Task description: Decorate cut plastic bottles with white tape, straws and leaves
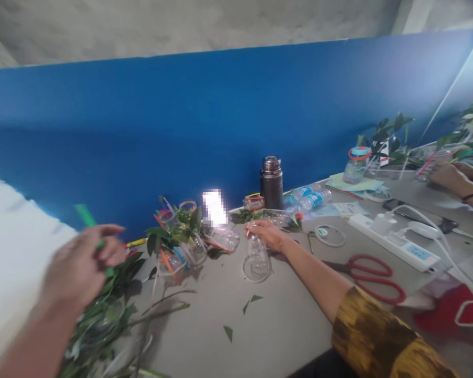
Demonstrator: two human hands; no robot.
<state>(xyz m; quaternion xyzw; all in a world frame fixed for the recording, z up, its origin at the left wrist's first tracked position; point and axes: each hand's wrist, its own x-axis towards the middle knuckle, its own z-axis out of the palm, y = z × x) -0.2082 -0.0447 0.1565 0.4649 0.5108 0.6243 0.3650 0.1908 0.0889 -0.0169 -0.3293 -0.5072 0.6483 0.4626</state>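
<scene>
My left hand (pixel 82 265) is raised at the left, its fingers closed on a green plastic strip (pixel 85 216) that sticks out above and below the grip. Below it lies a bunch of leafy cuttings (pixel 106 320). My right hand (pixel 266 233) grips the top of a transparent plastic bottle (pixel 258 257), which stands upright on the grey table (pixel 220 299). A thin plastic ring (pixel 254 275) encircles the bottle's lower part. Cut bottles with leaves and coloured strips (pixel 177 236) lie left of it.
Red-handled scissors (pixel 372 278) and a white power strip (pixel 394 241) with cables lie at the right. A dark steel thermos (pixel 271 182) and water bottles (pixel 307 197) stand by the blue partition (pixel 142 131). A co-worker's hand (pixel 451 176) works at the far right.
</scene>
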